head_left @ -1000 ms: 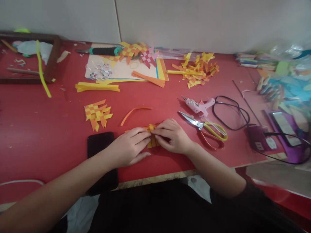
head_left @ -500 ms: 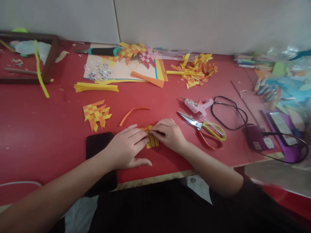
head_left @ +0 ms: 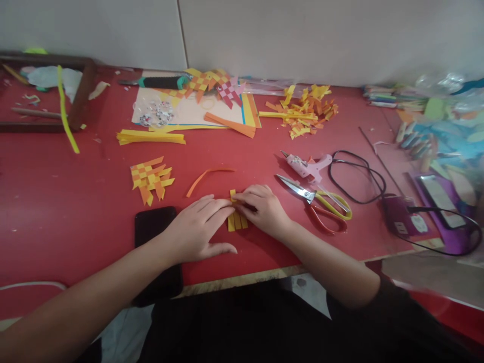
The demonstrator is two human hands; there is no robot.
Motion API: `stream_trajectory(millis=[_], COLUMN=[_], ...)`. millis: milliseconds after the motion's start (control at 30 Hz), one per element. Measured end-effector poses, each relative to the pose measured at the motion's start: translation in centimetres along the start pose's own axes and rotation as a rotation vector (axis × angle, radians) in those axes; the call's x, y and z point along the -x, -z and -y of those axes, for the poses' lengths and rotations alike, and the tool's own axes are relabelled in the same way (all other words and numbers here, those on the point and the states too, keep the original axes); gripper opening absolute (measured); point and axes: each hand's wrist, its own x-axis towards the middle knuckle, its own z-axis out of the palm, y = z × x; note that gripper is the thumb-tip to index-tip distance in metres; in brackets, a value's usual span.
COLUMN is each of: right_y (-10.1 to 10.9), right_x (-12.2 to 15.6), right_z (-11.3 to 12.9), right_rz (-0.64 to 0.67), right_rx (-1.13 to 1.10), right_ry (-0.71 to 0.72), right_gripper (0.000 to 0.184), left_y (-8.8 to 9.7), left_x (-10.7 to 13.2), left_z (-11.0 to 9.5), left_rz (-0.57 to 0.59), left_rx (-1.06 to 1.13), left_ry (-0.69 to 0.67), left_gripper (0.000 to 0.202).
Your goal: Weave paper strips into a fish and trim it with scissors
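A small weave of yellow and orange paper strips [head_left: 237, 220] lies on the red table [head_left: 75, 212] near its front edge. My left hand [head_left: 196, 229] lies flat on the weave's left side, fingers stretched out and pressing it down. My right hand [head_left: 262, 209] is curled over the right side, its fingertips pinching a strip at the top of the weave. Much of the weave is hidden under both hands. A loose curved orange strip [head_left: 207, 176] lies just beyond the hands.
A black phone [head_left: 155, 227] lies under my left wrist. Scissors [head_left: 317, 199], a pink glue gun [head_left: 308, 165] with black cord and a purple charger [head_left: 401, 217] sit right. A finished woven piece [head_left: 151, 177], yellow strips [head_left: 151, 136], paper scraps [head_left: 306, 108] and woven fish [head_left: 215, 83] lie further back.
My left hand has slid slightly left and flattened, uncovering more of the yellow strip ends. My right hand keeps its pinch on the weave.
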Motion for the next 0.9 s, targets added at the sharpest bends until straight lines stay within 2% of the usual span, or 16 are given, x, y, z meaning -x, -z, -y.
stream_trajectory(millis=[333,433,500,567,633,667,733,800,900], right_y=[0.1,0.2,0.2,0.2,0.1,0.1,0.1,0.2,0.3], right_x=[0.1,0.1,0.1,0.0,0.0,0.0,0.0,0.0,0.0], right_z=[0.1,0.1,0.1,0.0,-0.1,-0.1,-0.1,0.0,0.2], right_rz=[-0.038,-0.029,-0.026,-0.027,-0.026,-0.022,-0.011,-0.003,0.005], right_rx=[0.057,0.047,0.038,0.023,0.007,0.000,-0.011,-0.015,-0.016], right_ry=[0.045,0.047,0.040,0.027,0.022,0.023,0.019,0.009,0.004], right_gripper=[0.024,0.023,0.023,0.022,0.023,0.023,0.023,0.023,0.024], left_y=[-0.4,-0.2,0.5,1.7,3.1,3.7,4.5,4.5,3.7], left_x=[0.1,-0.1,-0.3,-0.7,-1.3,-1.6,-2.5,-3.6,-4.9], left_z=[0.3,0.2,0.2,0.4,1.0,1.5,2.6,3.9,5.4], left_rz=[0.065,0.038,-0.034,-0.148,-0.219,-0.215,-0.133,-0.074,0.018], left_rx=[-0.018,-0.002,0.007,-0.014,-0.084,-0.128,-0.164,-0.151,-0.060], left_ry=[-0.008,-0.022,-0.015,0.074,0.271,0.364,0.506,0.606,0.644], left_gripper=[0.066,0.057,0.041,0.023,0.018,0.019,0.021,0.025,0.031])
